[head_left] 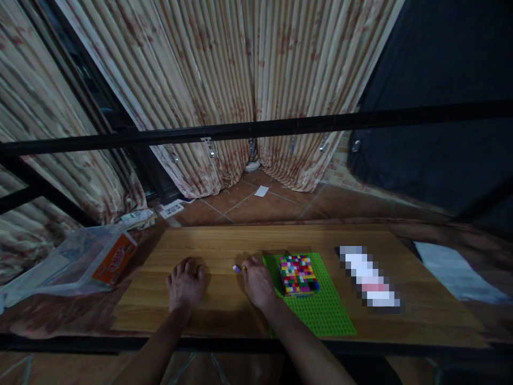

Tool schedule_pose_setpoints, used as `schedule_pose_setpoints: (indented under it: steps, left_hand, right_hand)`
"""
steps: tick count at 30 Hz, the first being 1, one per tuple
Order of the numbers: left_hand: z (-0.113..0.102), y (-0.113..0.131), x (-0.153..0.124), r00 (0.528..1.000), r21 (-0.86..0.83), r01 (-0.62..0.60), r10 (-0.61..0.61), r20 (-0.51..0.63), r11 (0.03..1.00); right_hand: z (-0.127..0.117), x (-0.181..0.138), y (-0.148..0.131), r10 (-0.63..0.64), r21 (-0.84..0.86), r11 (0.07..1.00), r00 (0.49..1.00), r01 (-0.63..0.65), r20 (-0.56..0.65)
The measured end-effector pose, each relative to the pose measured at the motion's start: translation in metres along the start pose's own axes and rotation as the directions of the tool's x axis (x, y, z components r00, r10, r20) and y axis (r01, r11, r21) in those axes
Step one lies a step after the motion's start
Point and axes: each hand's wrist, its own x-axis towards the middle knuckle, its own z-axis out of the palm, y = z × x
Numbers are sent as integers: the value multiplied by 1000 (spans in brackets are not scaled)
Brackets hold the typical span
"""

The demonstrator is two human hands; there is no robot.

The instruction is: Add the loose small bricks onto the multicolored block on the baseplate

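On the wooden table, my left hand (185, 283) rests palm down with its fingers bent and slightly apart; nothing shows in it. My right hand (257, 280) is closed in a pinch, and a tiny yellowish toy brick (243, 269) shows at its fingertips. Just left of those fingertips lie small white and purple bricks (236, 268), too small to make out well. Beside my right hand is a green studded baseplate (320, 315). A square block built of many-coloured bricks (298, 274) stands on it, with a dark gap near its front right corner.
A blurred-out phone-shaped object (368, 278) lies on the table (216, 321) at the right. Left of the table is a clear plastic box (88, 256) with an orange label. A black rail (280, 126) crosses beyond the table, before striped curtains (200, 69). White paper (457, 272) lies at right.
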Motion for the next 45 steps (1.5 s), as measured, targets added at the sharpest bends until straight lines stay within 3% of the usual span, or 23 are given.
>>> schedule_pose_setpoints:
  steps: [3, 7, 11, 21, 28, 45]
  left_hand:
    - [-3, 1, 0, 1000, 1, -1, 1, 1, 1000]
    - [-4, 1, 0, 1000, 4, -9, 9, 4, 1000]
    - [-4, 0, 1, 1000, 15, -3, 3, 15, 1000]
    - [-4, 0, 1, 1000, 37, -7, 6, 27, 999]
    - [-5, 1, 2, 999, 24, -2, 1, 36, 1000]
    - [-3, 0, 1, 1000, 9, -3, 2, 24, 1000]
  right_hand:
    - [0, -18, -1, 29, 155, 988, 996, -15, -84]
    - [-6, -47, -7, 89, 421, 906, 993, -47, -80]
    - [-27, -68, -10, 127, 540, 840, 986, -49, -109]
    - [-72, -95, 23, 263, 587, 805, 937, -81, -230]
    - [-88, -95, 59, 468, 659, 728, 840, -190, -274]
    - [-103, -85, 78, 464, 601, 783, 796, -162, -390]
